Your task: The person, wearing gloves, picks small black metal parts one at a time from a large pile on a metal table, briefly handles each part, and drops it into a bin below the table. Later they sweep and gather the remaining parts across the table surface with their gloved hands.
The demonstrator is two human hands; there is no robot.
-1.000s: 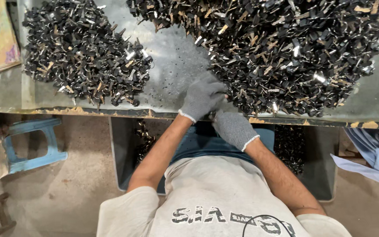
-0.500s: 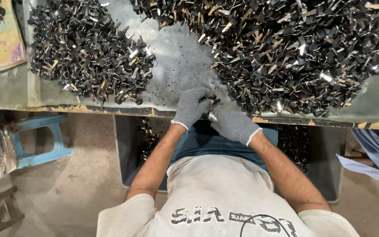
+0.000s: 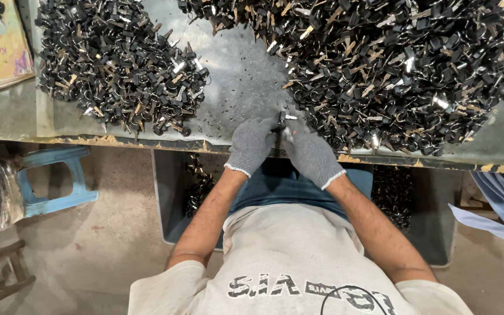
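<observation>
Both gloved hands meet at the near edge of the worktop [image 3: 246, 76]. My left hand [image 3: 251, 144] and right hand [image 3: 310, 156] each close their grip on one small black-and-metal clip [image 3: 281, 122], pinched between the fingertips, just beside the big pile [image 3: 380, 64]. Looks like mid-assembly of one piece. Next move likely needs a firm squeeze, then setting it by the smaller pile [image 3: 118, 64].
</observation>
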